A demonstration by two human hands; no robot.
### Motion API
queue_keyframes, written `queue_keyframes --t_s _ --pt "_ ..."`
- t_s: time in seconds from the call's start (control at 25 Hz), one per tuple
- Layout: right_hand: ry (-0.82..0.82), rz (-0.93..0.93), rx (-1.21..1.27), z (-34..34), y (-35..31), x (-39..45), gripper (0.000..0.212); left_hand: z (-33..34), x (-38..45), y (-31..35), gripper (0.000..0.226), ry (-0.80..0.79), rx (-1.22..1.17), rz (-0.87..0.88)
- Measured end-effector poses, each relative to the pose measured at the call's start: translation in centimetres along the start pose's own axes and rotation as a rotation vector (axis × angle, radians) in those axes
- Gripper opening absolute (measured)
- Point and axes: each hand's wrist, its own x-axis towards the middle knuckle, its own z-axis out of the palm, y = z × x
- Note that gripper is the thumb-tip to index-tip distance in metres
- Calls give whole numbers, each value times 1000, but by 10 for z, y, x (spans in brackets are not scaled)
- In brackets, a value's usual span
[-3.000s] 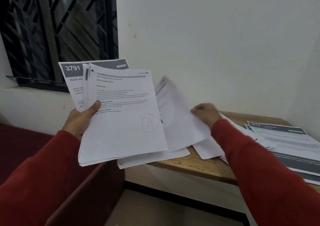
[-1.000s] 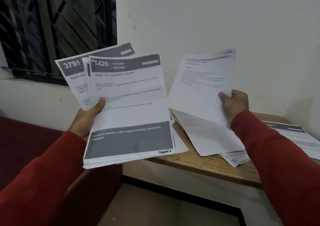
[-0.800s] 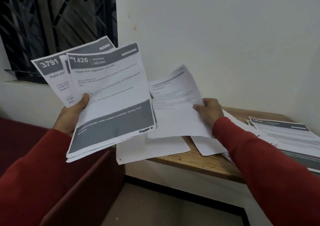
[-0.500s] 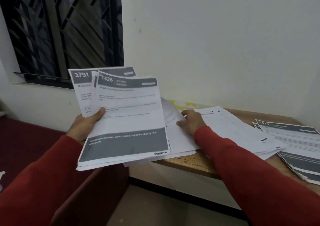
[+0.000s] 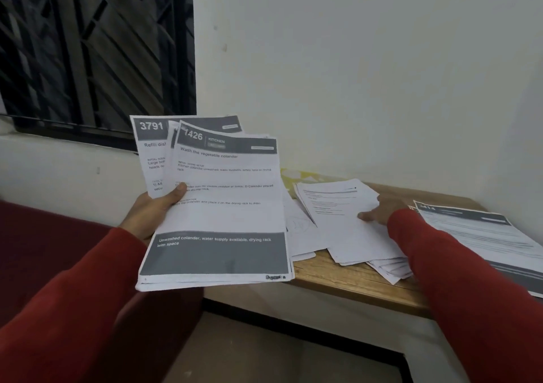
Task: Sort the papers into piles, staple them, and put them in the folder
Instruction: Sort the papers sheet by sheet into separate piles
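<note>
The sorting was under way but, judging by how things lay, far from finished. The left hand (image 5: 152,215) gripped a fanned stack of papers (image 5: 217,212) off the counter's left end, thumb clamped across the front sheet, which was headed 1426 and titled "Wash the vegetable colander"; a sheet headed 3791 showed behind it. That held stack looked like the unsorted supply.

On the wooden counter (image 5: 352,280), 2 groups had formed. A loose pile of plain white sheets (image 5: 332,224) lay across the middle, fanned unevenly and reaching the front edge. The right hand (image 5: 379,211) rested on top of it with fingers spread flat and apart, pressing or placing the top sheet rather than pinching it. Toward the right end lay a second pile of sheets with dark header bars (image 5: 482,235), overhanging the front edge slightly.

Something yellow (image 5: 296,175) showed at the back edge against the wall, behind the white pile; it may have been the folder, but too little of it was visible to tell. No stapler appeared in view.

So the piles were only partly built, with many sheets not yet dealt out. Squaring the piles, stapling each, and filing them all remained. The fanned white pile would need tidying before a staple could catch every sheet.
</note>
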Motion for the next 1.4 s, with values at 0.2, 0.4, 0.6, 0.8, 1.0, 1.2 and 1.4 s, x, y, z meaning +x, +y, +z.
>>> queue_keyframes --t_s 0.2,0.4,0.6,0.8,1.0,1.2,1.4 --pt "-34 -11 104 -22 5 -24 85 -1 -2 7 21 -19 -1 26" --pt "168 -21 228 -34 19 -30 44 -1 -4 8 11 -23 6 36" --pt "480 27 265 -67 11 -62 23 -2 -1 6 6 -1 6 32" --pt "860 -139 643 -122 -28 -86 28 -10 5 6 11 21 -91 35" --pt "641 -426 615 -82 -93 -86 22 -22 -1 15 8 146 -189 111" --pt "290 -494 319 17 -133 -99 23 -20 -11 22 8 110 -85 86" --pt "277 -501 268 30 -134 -108 41 -16 -13 15 2 116 -9 16"
